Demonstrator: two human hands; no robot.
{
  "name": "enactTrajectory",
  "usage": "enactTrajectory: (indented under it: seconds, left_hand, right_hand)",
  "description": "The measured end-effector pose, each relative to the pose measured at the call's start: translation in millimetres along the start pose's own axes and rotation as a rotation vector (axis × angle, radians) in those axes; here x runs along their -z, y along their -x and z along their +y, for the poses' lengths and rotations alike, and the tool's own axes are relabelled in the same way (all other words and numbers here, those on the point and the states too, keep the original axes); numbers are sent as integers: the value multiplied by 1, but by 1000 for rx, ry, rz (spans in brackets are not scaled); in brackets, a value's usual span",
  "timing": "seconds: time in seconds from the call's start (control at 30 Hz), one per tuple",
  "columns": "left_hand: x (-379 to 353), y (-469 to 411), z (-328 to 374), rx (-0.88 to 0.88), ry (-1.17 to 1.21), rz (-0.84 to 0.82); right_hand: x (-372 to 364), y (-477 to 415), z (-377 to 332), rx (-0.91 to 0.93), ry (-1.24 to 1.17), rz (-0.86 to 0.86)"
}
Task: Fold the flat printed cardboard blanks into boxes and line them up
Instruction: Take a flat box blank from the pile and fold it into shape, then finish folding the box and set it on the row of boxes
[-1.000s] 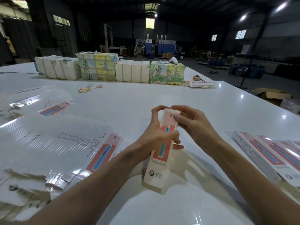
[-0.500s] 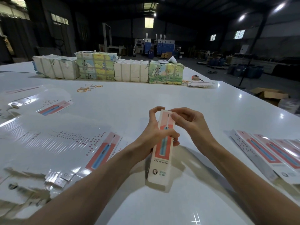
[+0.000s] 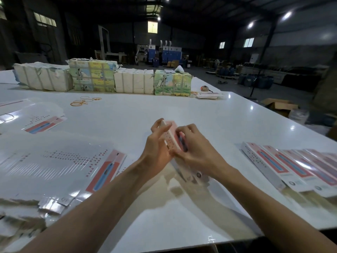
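Note:
A long white and pink folded box (image 3: 172,137) lies tilted between my two hands above the middle of the white table (image 3: 182,110). My left hand (image 3: 158,143) holds its left side, fingers spread up along it. My right hand (image 3: 197,148) grips it from the right, fingers curled over the printed face. Its lower end is blurred and partly hidden under my right wrist. A row of finished boxes (image 3: 284,167) lies side by side at the right edge. Flat printed blanks (image 3: 60,165) lie spread on the left.
Wrapped bundles (image 3: 102,79) stand in a line along the table's far side. Orange rubber bands (image 3: 83,102) lie in front of them. More flat blanks (image 3: 42,123) sit far left. A small stack of cards (image 3: 209,95) lies at the far right corner.
The box has tipped from upright to a slanted, lower position and turned to the right. My right hand has moved from its top end onto its face. The view has shifted left.

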State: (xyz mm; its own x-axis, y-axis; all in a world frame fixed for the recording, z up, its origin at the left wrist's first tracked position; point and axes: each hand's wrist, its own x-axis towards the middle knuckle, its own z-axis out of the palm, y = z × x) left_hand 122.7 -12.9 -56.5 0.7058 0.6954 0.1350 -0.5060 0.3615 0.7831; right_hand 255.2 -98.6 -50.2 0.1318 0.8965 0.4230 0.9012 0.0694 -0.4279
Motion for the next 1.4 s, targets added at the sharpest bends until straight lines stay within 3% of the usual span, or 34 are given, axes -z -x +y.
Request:
enactTrajectory:
  seconds: [0.17,0.33,0.43,0.73,0.83,0.97,1.13,1.2,1.4]
  left_hand:
    - [-2,-1,-9,45,-423,78]
    - [8,1,-14,-25,-679,26]
    - [8,1,-16,-44,-767,12]
    - [8,3,-17,-67,-914,-8]
    - [8,4,-17,-70,-972,-10]
    - [5,7,-14,-137,-1160,-39]
    - [-1,5,19,-288,-1488,145]
    - [0,3,40,-157,-1624,185]
    - [8,25,102,527,-2223,124]
  right_hand:
    - [30,23,31,-131,180,158]
    - [66,69,74,-421,491,38]
    - [70,95,88,-442,623,-1]
    - [97,126,95,-508,675,39]
    - [97,114,84,-469,663,87]
    - [75,57,47,-253,601,125]
    - [25,-18,6,-55,468,119]
    - [1,-27,3,-44,433,100]
    - [-27,-21,26,-135,186,96]
